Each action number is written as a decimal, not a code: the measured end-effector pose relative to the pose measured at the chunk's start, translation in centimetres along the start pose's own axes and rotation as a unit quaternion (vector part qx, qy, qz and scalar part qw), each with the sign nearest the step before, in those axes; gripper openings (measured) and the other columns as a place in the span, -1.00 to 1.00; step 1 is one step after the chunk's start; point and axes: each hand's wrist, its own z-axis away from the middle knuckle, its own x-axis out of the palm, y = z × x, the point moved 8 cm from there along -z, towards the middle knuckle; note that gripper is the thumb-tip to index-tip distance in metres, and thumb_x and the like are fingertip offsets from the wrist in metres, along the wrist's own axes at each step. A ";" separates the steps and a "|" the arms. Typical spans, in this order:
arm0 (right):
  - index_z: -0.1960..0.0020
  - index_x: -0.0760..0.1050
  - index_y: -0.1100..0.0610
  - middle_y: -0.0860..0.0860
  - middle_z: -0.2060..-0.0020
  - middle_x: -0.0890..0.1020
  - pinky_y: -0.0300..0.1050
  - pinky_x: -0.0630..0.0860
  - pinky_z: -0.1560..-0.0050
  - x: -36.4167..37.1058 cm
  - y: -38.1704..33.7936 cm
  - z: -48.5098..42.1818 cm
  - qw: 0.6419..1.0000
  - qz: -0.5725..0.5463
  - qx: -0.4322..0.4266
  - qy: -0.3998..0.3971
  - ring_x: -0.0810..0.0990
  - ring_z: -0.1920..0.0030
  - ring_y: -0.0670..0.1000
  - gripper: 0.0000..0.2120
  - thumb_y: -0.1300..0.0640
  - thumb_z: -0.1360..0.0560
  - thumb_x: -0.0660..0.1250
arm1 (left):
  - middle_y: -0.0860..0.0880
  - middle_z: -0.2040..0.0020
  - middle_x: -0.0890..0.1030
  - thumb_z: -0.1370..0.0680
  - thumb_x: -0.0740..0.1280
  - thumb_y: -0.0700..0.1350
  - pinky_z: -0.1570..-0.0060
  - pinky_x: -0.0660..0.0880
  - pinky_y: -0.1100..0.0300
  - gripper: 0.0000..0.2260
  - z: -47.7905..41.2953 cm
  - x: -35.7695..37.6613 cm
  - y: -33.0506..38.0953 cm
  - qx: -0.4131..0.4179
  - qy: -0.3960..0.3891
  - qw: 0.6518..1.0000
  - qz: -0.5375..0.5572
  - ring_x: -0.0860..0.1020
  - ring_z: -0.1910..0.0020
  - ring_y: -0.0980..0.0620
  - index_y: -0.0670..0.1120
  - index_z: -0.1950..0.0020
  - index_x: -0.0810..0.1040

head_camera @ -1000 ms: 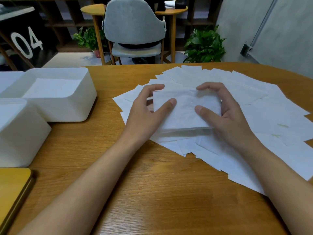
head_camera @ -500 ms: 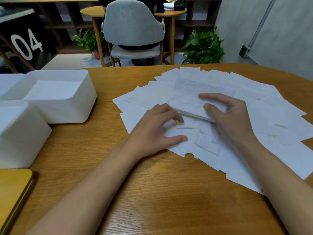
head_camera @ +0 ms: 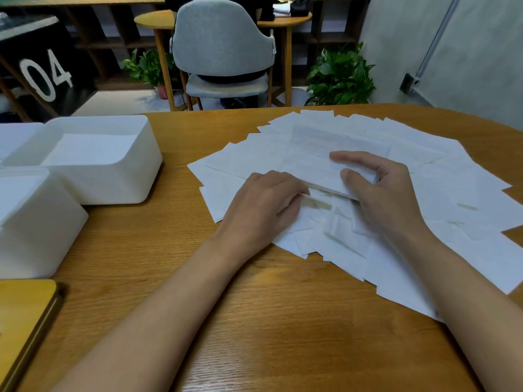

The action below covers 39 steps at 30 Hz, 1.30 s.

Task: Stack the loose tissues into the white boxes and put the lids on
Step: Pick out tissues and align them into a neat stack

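Centrally: stack (head_camera: pixel 317 168) of squared tissues, raised a little at its near edge above the loose sheets.

Right hand (head_camera: pixel 387 202): holds the stack's 3 o'clock end. Thumb and forefinger lie on top, the other fingers curl round the edge, so the stack reaches from the grip toward 9 o'clock.

Left hand (head_camera: pixel 263 205): knuckles up and fingers bent, at the stack's 7 o'clock corner. Its tips are hidden against the paper, so I cannot tell whether it pinches a sheet.

Tissues (head_camera: pixel 458 193), loose: a fanned, overlapping spread beneath and around both hands, running from 9 o'clock round by 12 to 4 o'clock of the stack.

Box (head_camera: pixel 113 176), white, open: well apart at 9 o'clock, with white tissue lying flat inside.

Second box (head_camera: pixel 36 222), white: touching the first on its 7 o'clock side; its contents are not clear.

Lid (head_camera: pixel 25 321), yellow-brown: flat at 7 o'clock, just beside the second box.

Table (head_camera: pixel 283 335), wood grain: bears all the above.

Chair (head_camera: pixel 223 46), grey: beyond the table at 12 o'clock, with leafy plants (head_camera: pixel 342 77) at 1 o'clock.
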 end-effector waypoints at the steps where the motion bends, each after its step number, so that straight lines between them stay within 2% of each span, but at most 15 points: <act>1: -0.18 0.71 -0.03 -0.25 -0.15 0.71 -0.41 0.43 -0.32 0.0 0.0 0.0 1.000 0.001 0.001 -0.003 0.57 -0.27 -0.32 -0.67 0.31 -0.61 0.34 | 0.06 -0.02 0.70 -0.60 0.37 -0.19 -0.06 0.47 0.06 -0.88 0.2 -0.4 0.0 -0.011 0.008 1.000 0.012 0.63 -0.03 0.02 -0.09 -0.10 0.67; 6: -0.19 0.71 -0.02 -0.24 -0.15 0.71 -0.45 0.40 -0.30 0.1 0.0 0.0 1.000 -0.004 -0.001 -0.012 0.56 -0.27 -0.33 -0.76 0.23 -0.63 0.38 | 0.10 0.10 0.69 -0.56 0.32 -0.14 -0.07 0.44 0.30 -0.87 1.0 -3.4 0.0 -0.075 0.126 0.988 0.040 0.60 0.08 0.14 -0.12 -0.01 0.64; 11: -0.18 0.71 -0.04 -0.23 -0.15 0.72 -0.25 0.42 -0.40 0.5 -0.4 0.0 0.999 0.014 -0.019 -0.038 0.57 -0.29 -0.28 -0.81 -0.04 -0.64 0.39 | 0.02 0.20 0.60 -0.58 0.29 -0.30 0.16 0.42 0.28 -0.88 1.2 -6.0 -0.5 -0.124 0.237 0.955 0.127 0.54 0.20 0.14 -0.11 0.05 0.56; 15: -0.13 0.70 -0.08 -0.20 -0.12 0.73 -0.18 0.58 -0.18 1.7 -1.1 0.8 0.993 -0.051 -0.039 -0.102 0.64 -0.24 -0.16 -0.58 -0.31 -0.55 0.24 | 0.09 0.16 0.60 -0.63 0.28 -0.33 0.16 0.41 0.30 -0.85 1.3 -6.2 -1.9 -0.203 0.248 0.918 0.232 0.51 0.17 0.15 -0.12 0.01 0.59; 17: -0.06 0.69 0.21 0.16 -0.03 0.72 -0.05 0.54 -0.02 2.2 -0.8 1.1 0.990 -0.067 -0.028 -0.117 0.67 -0.15 0.23 -0.22 -0.52 -0.45 0.27 | 0.04 0.14 0.63 -0.65 0.30 -0.29 0.21 0.43 0.26 -0.85 1.3 -5.7 -2.5 -0.231 0.238 0.908 0.257 0.52 0.18 0.10 -0.10 0.00 0.61; 18: -0.06 0.56 0.42 0.43 -0.02 0.59 0.02 0.44 0.01 2.2 -0.5 1.2 0.991 -0.062 -0.022 -0.120 0.57 -0.11 0.46 0.01 -0.61 -0.38 0.28 | -0.01 0.13 0.64 -0.66 0.31 -0.28 0.24 0.43 0.21 -0.86 1.4 -5.4 -2.7 -0.240 0.235 0.905 0.260 0.52 0.19 0.05 -0.10 0.00 0.62; 19: -0.05 0.47 0.50 0.52 0.04 0.51 0.04 0.36 0.01 2.2 -0.4 1.3 0.989 -0.070 -0.020 -0.125 0.53 -0.04 0.54 0.09 -0.63 -0.34 0.29 | -0.05 0.12 0.66 -0.66 0.32 -0.26 0.26 0.44 0.14 -0.87 1.5 -5.1 -2.9 -0.250 0.233 0.902 0.263 0.52 0.20 -0.01 -0.11 0.00 0.63; 20: -0.01 0.51 0.45 0.46 0.09 0.55 -0.01 0.38 0.01 2.2 -0.5 1.2 0.989 -0.077 -0.022 -0.124 0.58 0.00 0.47 -0.01 -0.57 -0.37 0.34 | -0.07 0.11 0.67 -0.66 0.33 -0.25 0.25 0.46 0.09 -0.88 1.5 -4.9 -3.1 -0.263 0.232 0.897 0.269 0.52 0.22 -0.04 -0.10 -0.01 0.64; 23: -0.06 0.69 0.02 -0.13 0.03 0.77 -0.28 0.57 0.04 2.0 -1.6 1.2 0.991 -0.086 -0.025 -0.099 0.74 -0.02 -0.08 -0.75 -0.11 -0.48 0.45 | 0.05 0.13 0.70 -0.67 0.37 -0.21 0.22 0.51 0.10 -0.91 1.8 -4.2 -3.4 -0.289 0.220 0.884 0.295 0.57 0.24 0.09 -0.06 -0.03 0.65; 27: -0.26 0.60 -0.04 -0.20 -0.11 0.72 -0.25 0.61 -0.04 2.1 -1.9 1.3 0.992 -0.081 -0.030 -0.091 0.69 -0.14 -0.14 -0.70 0.09 -0.55 0.46 | -0.03 0.10 0.73 -0.66 0.41 -0.17 0.25 0.59 -0.17 -0.91 1.7 -3.8 -2.9 -0.295 0.208 0.877 0.317 0.66 0.19 -0.28 0.00 -0.12 0.62; 29: -0.34 0.55 -0.05 -0.23 -0.18 0.68 -0.25 0.61 -0.06 2.4 -2.1 1.5 0.990 -0.081 -0.039 -0.105 0.66 -0.19 -0.15 -0.65 0.21 -0.61 0.42 | -0.07 0.11 0.74 -0.66 0.42 -0.17 0.29 0.57 -0.19 -0.89 1.7 -3.9 -2.7 -0.294 0.208 0.875 0.323 0.67 0.18 -0.32 -0.01 -0.15 0.60; 32: -0.45 0.46 -0.05 -0.23 -0.28 0.59 -0.29 0.56 -0.10 2.4 -2.6 1.7 0.989 -0.063 -0.067 -0.114 0.60 -0.25 -0.14 -0.55 0.26 -0.62 0.40 | -0.09 0.14 0.72 -0.64 0.43 -0.17 0.32 0.51 -0.05 -0.87 1.8 -4.0 -2.9 -0.298 0.215 0.872 0.324 0.66 0.23 -0.24 -0.05 -0.18 0.59; 35: -0.51 0.38 -0.07 -0.12 -0.34 0.54 -0.27 0.54 -0.16 2.1 -2.7 1.5 0.990 -0.069 -0.076 -0.099 0.59 -0.27 -0.11 -0.45 0.29 -0.61 0.42 | 0.02 -0.02 0.67 -0.61 0.48 -0.12 0.12 0.52 0.20 -0.77 1.8 -4.0 -3.1 -0.304 0.206 0.885 0.287 0.63 0.04 0.09 -0.02 -0.25 0.57; 37: -0.53 0.34 -0.10 -0.21 -0.38 0.51 -0.28 0.51 -0.25 1.6 -2.6 1.3 0.990 -0.078 -0.073 -0.088 0.54 -0.34 -0.15 -0.39 0.27 -0.59 0.44 | 0.12 -0.20 0.61 -0.60 0.49 -0.02 -0.01 0.56 0.25 -0.66 1.8 -3.6 -3.3 -0.327 0.176 0.881 0.293 0.60 -0.13 0.19 0.06 -0.34 0.51; 39: -0.55 0.30 -0.12 -0.37 -0.41 0.43 -0.34 0.42 -0.35 1.3 -2.5 1.1 0.992 -0.070 -0.067 -0.077 0.43 -0.41 -0.27 -0.35 0.26 -0.59 0.45 | 0.05 -0.24 0.64 -0.61 0.47 0.00 -0.07 0.62 0.16 -0.60 1.6 -2.6 -3.3 -0.347 0.127 0.854 0.366 0.65 -0.17 0.11 0.11 -0.41 0.45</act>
